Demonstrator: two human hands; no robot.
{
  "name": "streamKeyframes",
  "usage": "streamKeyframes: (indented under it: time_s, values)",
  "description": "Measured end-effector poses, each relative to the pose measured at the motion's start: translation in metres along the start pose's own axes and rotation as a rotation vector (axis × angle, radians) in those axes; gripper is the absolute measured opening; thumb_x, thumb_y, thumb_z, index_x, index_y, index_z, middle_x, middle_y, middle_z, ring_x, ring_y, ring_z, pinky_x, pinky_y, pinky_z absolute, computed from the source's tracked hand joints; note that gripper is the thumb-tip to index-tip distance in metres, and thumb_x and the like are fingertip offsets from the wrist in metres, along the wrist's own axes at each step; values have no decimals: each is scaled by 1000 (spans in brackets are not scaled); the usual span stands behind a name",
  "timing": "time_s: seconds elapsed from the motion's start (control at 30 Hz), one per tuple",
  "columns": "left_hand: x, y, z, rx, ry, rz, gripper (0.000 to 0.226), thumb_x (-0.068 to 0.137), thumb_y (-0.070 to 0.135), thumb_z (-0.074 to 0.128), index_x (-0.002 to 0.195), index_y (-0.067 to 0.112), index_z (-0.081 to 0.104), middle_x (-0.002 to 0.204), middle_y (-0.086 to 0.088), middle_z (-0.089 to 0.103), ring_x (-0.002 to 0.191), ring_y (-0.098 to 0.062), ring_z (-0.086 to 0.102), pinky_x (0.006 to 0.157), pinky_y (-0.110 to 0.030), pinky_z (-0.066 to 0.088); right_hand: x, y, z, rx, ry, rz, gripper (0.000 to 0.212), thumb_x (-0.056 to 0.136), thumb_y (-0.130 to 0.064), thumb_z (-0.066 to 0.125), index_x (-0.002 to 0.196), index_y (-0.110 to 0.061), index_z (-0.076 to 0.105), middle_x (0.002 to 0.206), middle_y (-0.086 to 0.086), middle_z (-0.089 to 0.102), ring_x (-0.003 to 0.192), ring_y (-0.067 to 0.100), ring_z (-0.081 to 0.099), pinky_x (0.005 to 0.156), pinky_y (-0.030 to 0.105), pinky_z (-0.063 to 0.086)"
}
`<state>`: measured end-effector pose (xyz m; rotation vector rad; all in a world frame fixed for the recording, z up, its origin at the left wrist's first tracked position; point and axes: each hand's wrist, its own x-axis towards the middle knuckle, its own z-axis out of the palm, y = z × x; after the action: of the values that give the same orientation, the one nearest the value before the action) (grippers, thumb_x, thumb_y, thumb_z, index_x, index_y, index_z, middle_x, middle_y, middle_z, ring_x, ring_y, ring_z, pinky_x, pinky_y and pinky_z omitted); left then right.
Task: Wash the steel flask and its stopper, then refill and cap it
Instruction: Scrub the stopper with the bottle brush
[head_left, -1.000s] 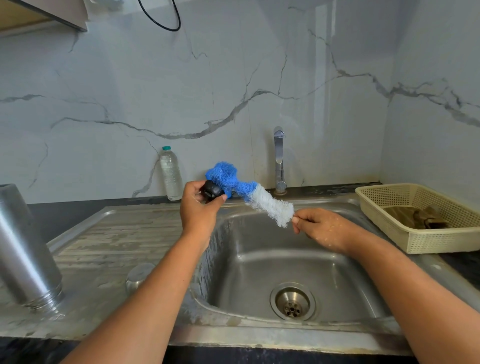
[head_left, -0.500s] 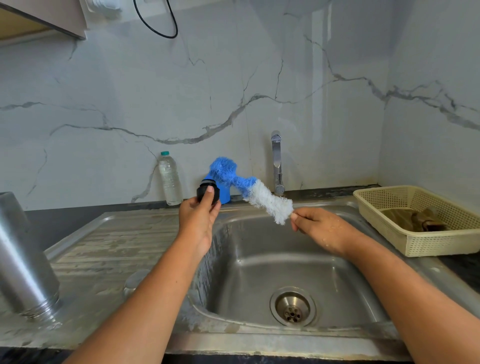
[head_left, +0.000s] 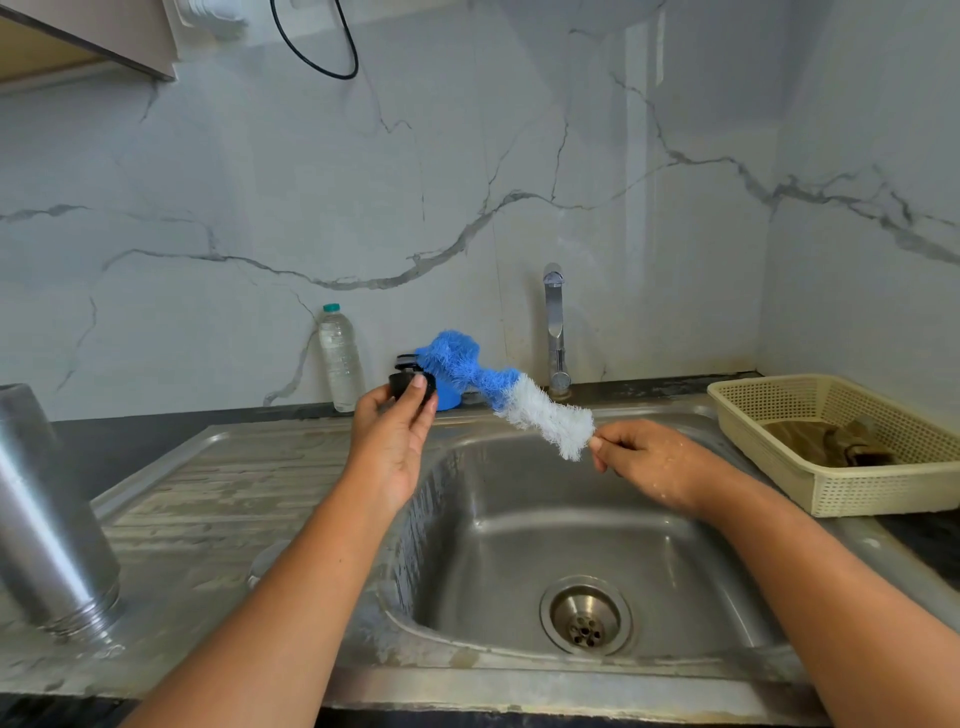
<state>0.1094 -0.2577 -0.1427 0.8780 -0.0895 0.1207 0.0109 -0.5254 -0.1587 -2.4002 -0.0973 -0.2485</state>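
My left hand (head_left: 396, 441) holds the small black stopper (head_left: 408, 382) above the sink's left rim. My right hand (head_left: 649, 460) grips the handle end of a bottle brush (head_left: 498, 387) with white and blue bristles; its blue tip touches the stopper. The steel flask (head_left: 44, 525) stands upside down, mouth down, on the drainboard at the far left. A round steel cap (head_left: 267, 561) lies on the drainboard, partly hidden by my left forearm.
The steel sink basin (head_left: 519, 545) with its drain (head_left: 586, 616) lies below both hands. A tap (head_left: 555, 327) rises at the back. A plastic water bottle (head_left: 340, 358) and a blue object (head_left: 447, 397) stand by the wall. A cream basket (head_left: 831, 447) holding a brown cloth sits at right.
My left hand has turned the stopper against the brush tip and lifted slightly. The brush has stayed at about the same angle in my right hand.
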Motion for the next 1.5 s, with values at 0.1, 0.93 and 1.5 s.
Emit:
streamKeyframes:
  time_s: [0.1,0.93,1.5]
  values:
    - [-3,-4,1,100,-62,2,27,94,-1,70,114,4,55,133,-21,63,119,-26,69,99,-31,59,2,-1,2,21,8,7,35,104,-40,48,75,-28,63,66,-6,50,65,13,46,67,33,40]
    - [6,-13,-9,468,-85,219,38,93,-3,73,110,23,51,125,-3,65,118,-17,64,108,-39,51,-13,-23,-12,127,-53,85,38,107,-33,44,79,-16,64,60,-3,43,57,13,37,62,32,31]
    - [4,-25,-9,769,-227,260,40,92,3,76,105,28,48,119,2,67,112,-10,65,92,-22,48,-17,-29,-9,276,-193,180,28,103,-31,47,82,-18,61,57,-6,40,45,10,27,43,25,20]
